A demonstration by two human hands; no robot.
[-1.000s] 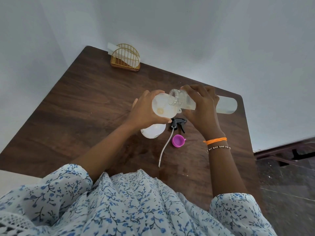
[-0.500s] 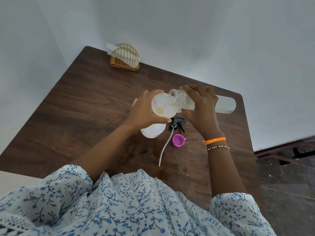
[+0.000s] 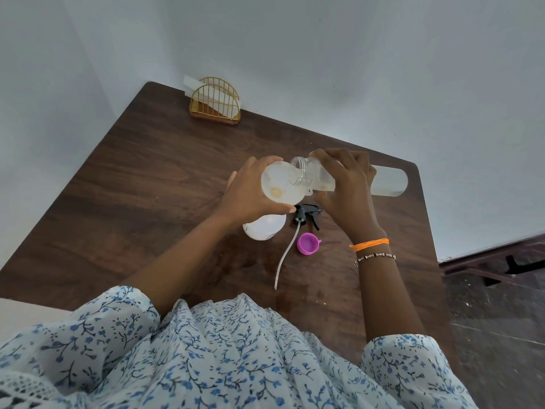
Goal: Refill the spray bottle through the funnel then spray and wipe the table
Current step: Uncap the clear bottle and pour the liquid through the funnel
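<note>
At the table's [image 3: 124, 184] far left corner stands a gold wire holder [image 3: 215, 101] with white sheets in it. Toward the middle of the table, the left hand [image 3: 250, 193] curls its fingers and thumb around the rim of the white funnel [image 3: 280, 187], which sits in the neck of the pale spray bottle [image 3: 264, 227] standing below it. To its right, near the far right corner, the right hand [image 3: 348, 187] grips a clear refill bottle [image 3: 312, 175] tipped on its side, its open mouth over the funnel's bowl. Just nearer the front edge lie the black spray head [image 3: 306, 214] with its trailing tube and a purple cap [image 3: 308, 244]. Against half a second ago, both grips and the bottle's tilt look unchanged; nothing on the table has shifted.
</note>
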